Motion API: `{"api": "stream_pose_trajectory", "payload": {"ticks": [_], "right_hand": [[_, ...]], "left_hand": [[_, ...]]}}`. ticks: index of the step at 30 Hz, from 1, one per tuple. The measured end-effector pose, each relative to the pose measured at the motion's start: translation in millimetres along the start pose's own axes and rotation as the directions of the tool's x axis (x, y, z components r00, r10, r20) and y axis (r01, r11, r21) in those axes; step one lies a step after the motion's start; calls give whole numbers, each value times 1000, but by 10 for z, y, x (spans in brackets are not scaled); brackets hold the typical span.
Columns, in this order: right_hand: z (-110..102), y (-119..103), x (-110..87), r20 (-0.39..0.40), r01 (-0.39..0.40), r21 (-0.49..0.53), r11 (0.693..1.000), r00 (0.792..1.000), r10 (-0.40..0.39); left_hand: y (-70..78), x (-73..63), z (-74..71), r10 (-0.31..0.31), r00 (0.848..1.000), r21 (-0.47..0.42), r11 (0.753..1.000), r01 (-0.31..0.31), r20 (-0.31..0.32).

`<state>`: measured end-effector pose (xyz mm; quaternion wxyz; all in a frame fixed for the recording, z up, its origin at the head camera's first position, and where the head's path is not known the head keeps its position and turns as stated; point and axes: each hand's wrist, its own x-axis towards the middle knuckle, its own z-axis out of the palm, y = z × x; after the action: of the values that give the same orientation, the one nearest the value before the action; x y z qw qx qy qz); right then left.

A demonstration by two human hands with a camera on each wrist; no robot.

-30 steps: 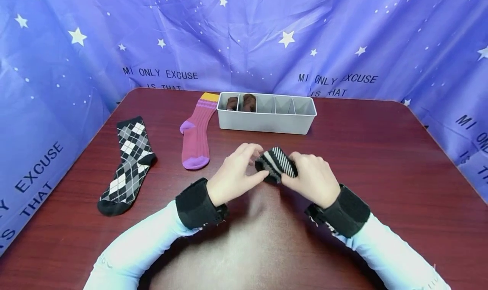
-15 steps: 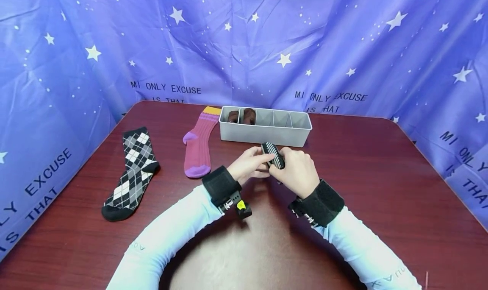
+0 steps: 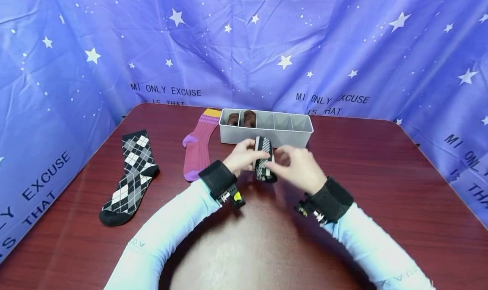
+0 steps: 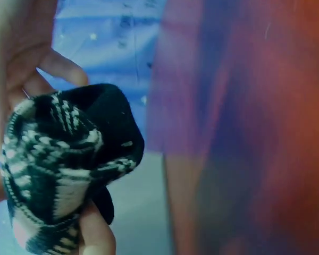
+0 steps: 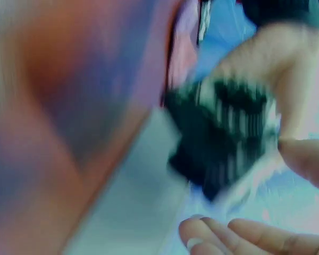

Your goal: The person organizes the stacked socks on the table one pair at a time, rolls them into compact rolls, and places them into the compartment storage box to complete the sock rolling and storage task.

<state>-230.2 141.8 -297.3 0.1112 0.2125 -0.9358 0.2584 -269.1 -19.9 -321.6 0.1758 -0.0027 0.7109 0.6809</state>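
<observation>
A rolled-up black sock with white and grey stripes (image 3: 264, 144) is held above the table in front of the box. My left hand (image 3: 239, 158) grips it from the left, thumb across the near face. Close up in the left wrist view, the rolled sock (image 4: 58, 175) shows a dark opening and folded layers. On its other side is my right hand (image 3: 303, 167), blurred, its thumb tip right at the sock's edge. The right wrist view has the right hand's fingers (image 5: 255, 234) spread away from the thumb, with the sock (image 5: 223, 133) lying beyond them.
A grey divided box (image 3: 244, 136) stands at the table's back, with brown bundles (image 3: 249, 119) in its two leftmost compartments. Left of it lies a flat pink sock (image 3: 198, 150) with purple heel and toe. Farther left is an argyle sock (image 3: 131, 177). A starry curtain (image 3: 244, 69) hangs behind.
The rolled sock has been turned more upright and brought nearer the box. My right hand has loosened from it, while the left keeps its grip. The head view has tilted slightly upward.
</observation>
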Motion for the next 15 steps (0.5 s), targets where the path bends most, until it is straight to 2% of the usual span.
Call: {"api": "stream_pose_trajectory", "payload": {"ticks": [3,6,7,10,12,14,15], "right_hand": [[-292,126,273,-6,-45,-79,996,999,44],[-538,298,593,-47,-106,-184,977,994,99],[-592,361,682,-58,-132,-217,967,991,123],[-649,569,839,-77,-211,-291,933,977,197],[-605,697,861,-71,-264,-317,911,964,255],[-512,809,849,-65,-306,-325,895,951,302],[-455,854,836,-65,-326,-319,890,944,323]], "left_hand": [[271,107,-70,54,998,53,997,-52,-38],[560,208,-126,107,990,74,992,-100,-96],[642,236,-134,124,986,89,990,-114,-116],[818,306,-118,213,962,220,960,-173,-173],[878,355,-88,291,934,340,917,-211,-206],[905,401,-55,376,896,457,857,-239,-237],[911,421,-37,407,880,491,835,-249,-245]]}}
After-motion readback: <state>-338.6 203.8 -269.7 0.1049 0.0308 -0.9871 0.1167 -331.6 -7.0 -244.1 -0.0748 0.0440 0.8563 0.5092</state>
